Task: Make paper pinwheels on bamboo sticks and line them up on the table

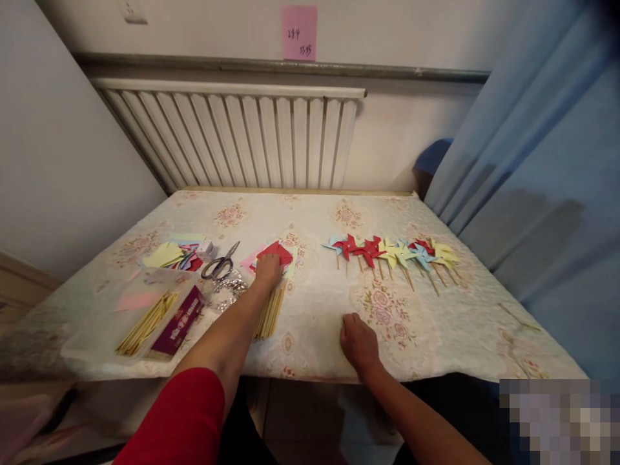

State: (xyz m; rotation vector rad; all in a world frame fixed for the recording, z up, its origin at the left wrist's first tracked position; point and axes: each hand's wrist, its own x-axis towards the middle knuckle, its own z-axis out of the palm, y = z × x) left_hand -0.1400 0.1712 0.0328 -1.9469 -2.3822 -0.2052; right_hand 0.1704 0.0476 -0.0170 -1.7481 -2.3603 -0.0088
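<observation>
My left hand (pixel 269 268) reaches out to a small pile of coloured paper, its fingers closed at the near edge of the red paper (pixel 277 252) on top. Partly under my left forearm lies a bundle of thin wooden sticks (pixel 271 315). My right hand (pixel 359 342) rests on the tablecloth near the front edge, fingers curled in; nothing shows in it. Beyond it, a row of finished paper pinwheels (pixel 372 250) on sticks lies in red, yellow and light blue.
Scissors (pixel 220 263) lie left of the paper, near a clear bag of small shiny pieces (pixel 230 289). A clear plastic bin (pixel 92 332) holds sticks, beside a purple box (pixel 178 321). More coloured paper (pixel 165 254) lies behind. A blue curtain (pixel 542 181) hangs at the right.
</observation>
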